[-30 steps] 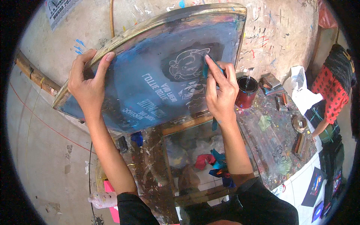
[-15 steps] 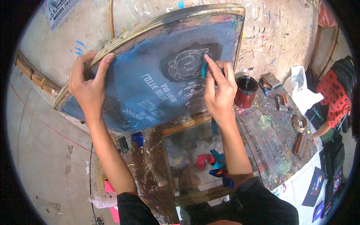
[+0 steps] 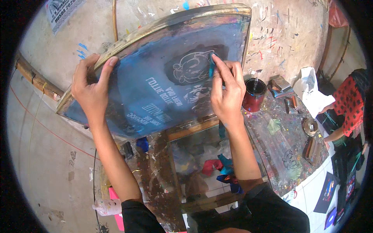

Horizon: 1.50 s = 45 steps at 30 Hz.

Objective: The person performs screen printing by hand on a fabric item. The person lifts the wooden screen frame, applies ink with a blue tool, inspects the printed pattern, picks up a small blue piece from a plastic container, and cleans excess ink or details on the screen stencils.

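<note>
wood-framed silkscreen (image 3: 116, 93) tilted up over the counter (image 3: 264, 141), left hand (image 3: 91, 87) clamping its upper edge, right hand (image 3: 228, 91) pinching a teal rag (image 3: 211, 69) at the mesh. light, even strokes prob work best.

Pale lettering (image 3: 157, 93) in capitals stands in several short lines on the dark blue mesh of a framed screen (image 3: 128, 83), upended and aslant, below and left of a cartoon face in outline. The largest letters form the line farthest left in the upper block; smaller lines sit lower on the mesh, their edges fainter. At upper left, a whitish poster (image 3: 64, 13) on the wall bears dark printed capitals, its bottom line heavier and ending in a number. Colored print on a dark sheet (image 3: 327, 193) at lower right is too small to read.
</note>
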Each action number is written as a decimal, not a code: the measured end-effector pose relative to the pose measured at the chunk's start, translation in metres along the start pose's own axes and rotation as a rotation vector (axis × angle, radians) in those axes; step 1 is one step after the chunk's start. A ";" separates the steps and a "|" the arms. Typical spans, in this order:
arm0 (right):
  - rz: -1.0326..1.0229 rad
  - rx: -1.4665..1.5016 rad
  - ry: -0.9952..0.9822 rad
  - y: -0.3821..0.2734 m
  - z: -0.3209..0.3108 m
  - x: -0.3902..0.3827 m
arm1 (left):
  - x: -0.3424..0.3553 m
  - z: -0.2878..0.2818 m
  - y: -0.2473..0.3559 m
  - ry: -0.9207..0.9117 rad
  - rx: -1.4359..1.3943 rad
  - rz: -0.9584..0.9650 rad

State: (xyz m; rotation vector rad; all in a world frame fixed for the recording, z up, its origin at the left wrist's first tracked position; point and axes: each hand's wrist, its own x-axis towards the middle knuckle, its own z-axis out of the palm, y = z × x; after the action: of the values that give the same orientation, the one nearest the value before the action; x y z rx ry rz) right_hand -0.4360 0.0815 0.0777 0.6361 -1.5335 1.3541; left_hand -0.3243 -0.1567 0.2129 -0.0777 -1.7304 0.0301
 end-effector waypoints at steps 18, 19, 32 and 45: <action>0.439 0.302 -0.442 0.001 -0.048 -0.013 | 0.003 0.001 0.004 0.013 -0.002 -0.003; 0.541 0.323 -0.565 0.004 -0.056 -0.012 | 0.003 0.002 0.006 0.009 -0.001 -0.024; 0.561 0.664 -0.774 -0.003 -0.086 -0.019 | 0.003 0.004 0.001 0.038 -0.034 0.016; 0.671 0.394 -0.375 0.005 -0.042 -0.032 | 0.003 0.005 -0.001 0.031 -0.003 0.004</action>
State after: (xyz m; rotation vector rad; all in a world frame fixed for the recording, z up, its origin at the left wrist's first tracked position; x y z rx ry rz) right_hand -0.4143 0.1157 0.0438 0.6685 -1.8911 2.1765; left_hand -0.3300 -0.1576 0.2149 -0.0832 -1.6998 0.0288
